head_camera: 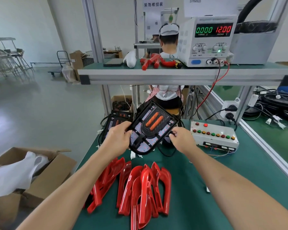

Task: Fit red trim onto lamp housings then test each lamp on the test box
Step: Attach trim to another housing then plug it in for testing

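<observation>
- Lamp housing (152, 128), black and still without trim, is held tilted above the green bench (223, 171), its long axis running from near-left to far-right, just left of the test box (214, 136).
- Red trim pieces (140, 188) lie heaped nearer the person than the test box, directly below the housing.
- Left hand (117, 138) grips the housing's left edge, fingers curled round it.
- Right hand (183, 139) pinches its right edge and sits nearer the test box.
</observation>
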Available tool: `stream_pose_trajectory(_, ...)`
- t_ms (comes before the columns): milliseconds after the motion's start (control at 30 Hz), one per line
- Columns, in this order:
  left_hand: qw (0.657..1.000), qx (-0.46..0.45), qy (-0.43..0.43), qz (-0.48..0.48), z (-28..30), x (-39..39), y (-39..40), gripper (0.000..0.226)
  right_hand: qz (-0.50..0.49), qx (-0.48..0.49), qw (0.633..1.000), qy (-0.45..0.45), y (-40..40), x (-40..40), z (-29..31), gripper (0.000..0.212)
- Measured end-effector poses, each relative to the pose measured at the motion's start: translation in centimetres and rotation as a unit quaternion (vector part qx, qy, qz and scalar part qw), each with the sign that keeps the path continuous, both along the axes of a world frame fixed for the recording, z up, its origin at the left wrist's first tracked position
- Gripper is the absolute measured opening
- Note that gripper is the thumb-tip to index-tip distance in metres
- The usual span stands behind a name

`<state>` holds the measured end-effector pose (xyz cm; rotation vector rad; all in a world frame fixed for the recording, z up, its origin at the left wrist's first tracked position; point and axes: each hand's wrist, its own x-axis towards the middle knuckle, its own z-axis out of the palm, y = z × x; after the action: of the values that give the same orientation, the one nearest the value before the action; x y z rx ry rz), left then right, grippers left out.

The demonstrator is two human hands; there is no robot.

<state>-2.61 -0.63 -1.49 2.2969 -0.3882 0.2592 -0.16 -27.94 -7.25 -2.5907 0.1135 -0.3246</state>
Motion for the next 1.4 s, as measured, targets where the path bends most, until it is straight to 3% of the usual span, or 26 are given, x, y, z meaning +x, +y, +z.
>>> stream_pose_trajectory(133, 1.000, -0.007, -0.015, 0.001, -0.4, 0.0, 1.0, 0.024, 0.030, -0.151, 0.988, -0.013, 1.6, 2.9, -0.9, 0.025)
stream_pose_trajectory(233, 1.000, -0.008, -0.008, 0.004, -0.4, 0.1, 1.7, 0.018, 0.020, -0.241, 0.970, 0.038, 2.5, 4.8, -1.1, 0.022)
stream_pose_trajectory(533, 1.000, -0.017, 0.002, 0.009, -0.5, -0.4, 1.5, 0.020, 0.001, -0.199, 0.980, 0.009, 2.2, 3.5, -1.3, 0.020)
stream_pose_trajectory(633, 1.000, -0.004, -0.008, 0.002, -0.2, -0.7, 1.3, 0.017, -0.014, -0.088, 0.996, 0.001, 2.2, 1.8, 0.3, 0.019)
stream_pose_trajectory(733, 0.999, 0.029, -0.028, -0.017, 0.8, -0.9, 0.9, 0.017, 0.048, 0.112, 0.993, -0.001, 0.9, -1.4, 2.5, 0.014)
stream_pose_trajectory(767, 0.998, 0.047, -0.033, -0.029, 1.3, -1.1, 0.6, 0.017, 0.075, 0.194, 0.978, 0.001, 0.2, -2.8, 3.1, 0.005)
stream_pose_trajectory(833, 0.993, 0.087, -0.051, -0.064, 2.5, -1.6, -0.1, 0.018, 0.105, 0.344, 0.933, 0.011, -1.1, -6.1, 3.9, 0.016)
stream_pose_trajectory(933, 0.978, 0.137, -0.074, -0.141, 4.7, -2.7, -2.3, 0.021, 0.129, 0.478, 0.867, 0.049, -3.3, -11.0, 4.0, 0.021)
stream_pose_trajectory(1000, 0.962, 0.180, -0.088, -0.187, 6.0, -3.4, -4.4, 0.027, 0.137, 0.530, 0.835, 0.054, -4.9, -14.3, 3.6, 0.013)
stream_pose_trajectory(1133, 0.919, 0.263, -0.126, -0.264, 7.8, -4.9, -8.9, 0.022, 0.103, 0.578, 0.809, 0.039, -7.2, -20.7, 3.4, 0.038)
stream_pose_trajectory(1300, 0.860, 0.354, -0.162, -0.329, 8.0, -7.5, -13.9, 0.025, 0.026, 0.614, 0.788, 0.040, -6.2, -29.1, 2.4, 0.090)
stream_pose_trajectory(1400, 0.826, 0.399, -0.146, -0.372, 6.5, -9.1, -16.3, 0.022, -0.076, 0.653, 0.752, 0.056, -4.2, -31.4, 0.4, 0.060)
